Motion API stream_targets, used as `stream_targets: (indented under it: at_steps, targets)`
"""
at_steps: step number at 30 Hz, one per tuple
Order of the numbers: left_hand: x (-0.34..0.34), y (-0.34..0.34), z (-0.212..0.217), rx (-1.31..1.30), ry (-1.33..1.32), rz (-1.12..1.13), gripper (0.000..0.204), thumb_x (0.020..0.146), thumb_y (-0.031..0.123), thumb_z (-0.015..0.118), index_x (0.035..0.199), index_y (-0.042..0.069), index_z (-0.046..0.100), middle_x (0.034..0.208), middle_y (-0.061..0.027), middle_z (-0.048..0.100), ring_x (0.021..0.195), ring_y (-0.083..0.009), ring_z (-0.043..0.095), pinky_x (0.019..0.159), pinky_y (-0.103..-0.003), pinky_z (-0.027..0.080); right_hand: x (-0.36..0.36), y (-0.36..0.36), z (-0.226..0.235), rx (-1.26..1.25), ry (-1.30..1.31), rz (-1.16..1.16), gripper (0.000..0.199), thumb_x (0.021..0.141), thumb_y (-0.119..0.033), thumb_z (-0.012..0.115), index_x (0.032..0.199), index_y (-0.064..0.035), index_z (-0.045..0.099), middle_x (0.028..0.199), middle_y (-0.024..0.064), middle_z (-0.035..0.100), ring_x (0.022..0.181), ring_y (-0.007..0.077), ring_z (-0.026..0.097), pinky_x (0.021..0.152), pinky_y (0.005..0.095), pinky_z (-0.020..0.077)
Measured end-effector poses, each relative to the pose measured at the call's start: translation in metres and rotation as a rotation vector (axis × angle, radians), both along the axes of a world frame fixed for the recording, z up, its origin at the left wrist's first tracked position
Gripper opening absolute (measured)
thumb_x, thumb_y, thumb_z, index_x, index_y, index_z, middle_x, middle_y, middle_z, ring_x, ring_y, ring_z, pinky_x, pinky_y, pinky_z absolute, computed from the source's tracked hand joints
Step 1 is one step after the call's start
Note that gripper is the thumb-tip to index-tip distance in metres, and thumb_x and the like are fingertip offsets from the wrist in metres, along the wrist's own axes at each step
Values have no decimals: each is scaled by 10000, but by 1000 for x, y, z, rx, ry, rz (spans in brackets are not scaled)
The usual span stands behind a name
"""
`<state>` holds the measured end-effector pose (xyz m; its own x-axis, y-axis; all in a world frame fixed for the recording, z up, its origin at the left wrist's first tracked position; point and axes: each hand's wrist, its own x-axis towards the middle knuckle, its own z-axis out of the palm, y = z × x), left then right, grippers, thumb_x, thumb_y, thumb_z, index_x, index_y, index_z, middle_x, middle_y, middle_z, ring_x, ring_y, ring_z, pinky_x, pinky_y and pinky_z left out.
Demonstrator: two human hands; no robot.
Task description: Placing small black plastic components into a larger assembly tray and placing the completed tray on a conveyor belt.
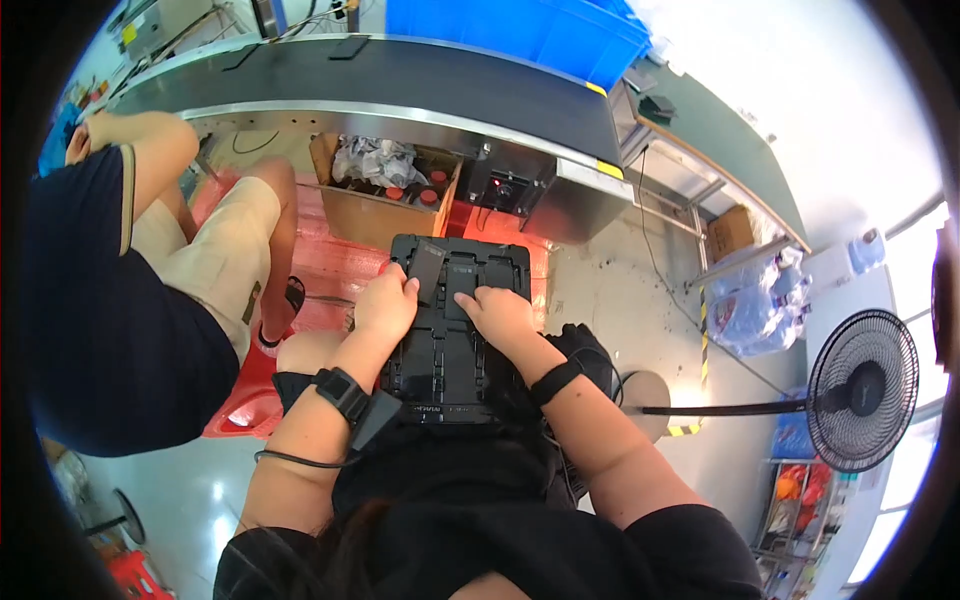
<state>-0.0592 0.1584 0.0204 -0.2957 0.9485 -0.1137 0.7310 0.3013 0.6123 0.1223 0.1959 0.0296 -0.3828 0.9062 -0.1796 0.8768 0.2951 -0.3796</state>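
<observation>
A black moulded tray (440, 345) with several recesses lies across my lap. My left hand (386, 305) is closed on the lower end of a flat dark rectangular piece (428, 270), tilted over the tray's upper left part. Just right of it, a second flat black piece (462, 283) lies at the tray's upper middle. My right hand (500, 317) is curled at that piece, with the thumb on its lower right edge; the undersides of the fingers are hidden. A black band with a box-shaped device (342, 395) and cable is on my left wrist, and a black band (556, 381) on my right.
Ahead runs a conveyor belt (440, 80) with flat dark pieces on it and a blue bin (520, 38) behind. Beneath stands a cardboard box (385, 215) with red-capped bottles. A co-worker (120, 300) sits at left. A black fan (862, 390) stands at right.
</observation>
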Motion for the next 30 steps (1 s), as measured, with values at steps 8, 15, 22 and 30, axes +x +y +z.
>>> stream_targets:
  at_steps: [8,15,22,30]
  targets:
    - [-14,-8,31,-197,114,-247,344,817,345,616,956,30,606,836,-175,651,819,-350,631,739,-428,501,21,28,46,-443,119,142,366,851,-370,602,791,-9,587,700,102,601,660,219,604,613,342,489]
    - [-34,-16,-20,336,239,-336,567,760,380,681,1228,103,523,1412,-183,290,1302,-377,273,1021,-526,276,-26,105,191,-323,328,177,326,887,-356,588,801,-41,598,669,11,576,584,87,572,508,227,448]
    - [-45,4,10,262,151,-520,623,778,371,678,1307,121,465,1464,-219,181,1356,-431,158,1088,-550,174,-89,250,207,166,243,-15,437,863,-447,553,789,-18,591,664,38,553,559,142,549,491,264,430]
    - [-97,102,115,843,-286,-138,405,859,239,636,1187,37,511,1196,-114,504,1082,-226,507,891,-345,411,-123,320,145,152,-95,-225,590,769,-534,621,859,50,632,798,165,606,673,275,571,590,395,454]
